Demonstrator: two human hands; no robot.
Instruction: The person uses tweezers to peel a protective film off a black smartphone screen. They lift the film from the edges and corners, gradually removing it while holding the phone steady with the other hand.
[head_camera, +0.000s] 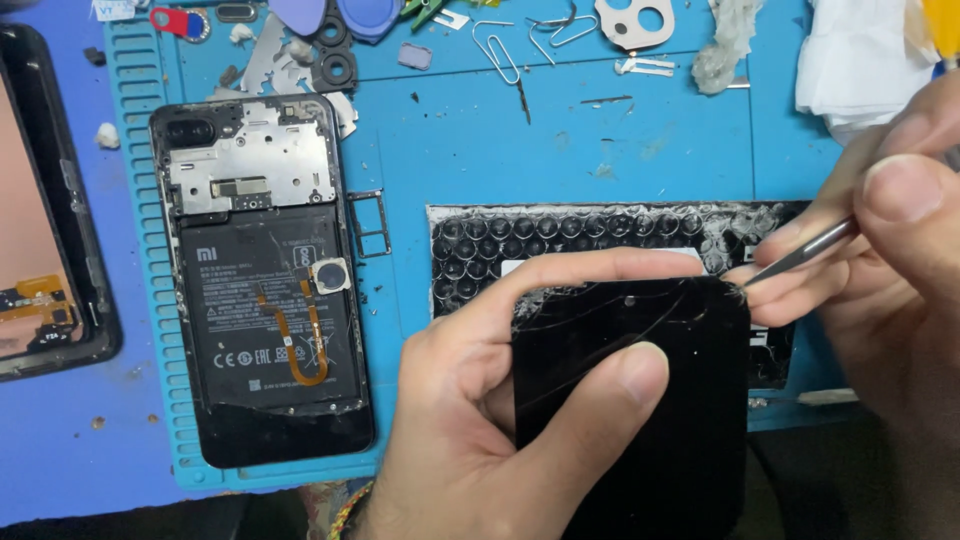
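Head view, steeply downward, close (single camera)

left hand (470, 400) gripping cracked black panel (640, 400), right hand (880, 230) holding tweezers (805, 250)

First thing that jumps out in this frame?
The cracked black glass panel, front and centre, held by the left hand while the right hand puts a metal tweezers tip to its upper right corner. At left, an opened phone lies on the blue mat, battery and orange flex cable exposed.
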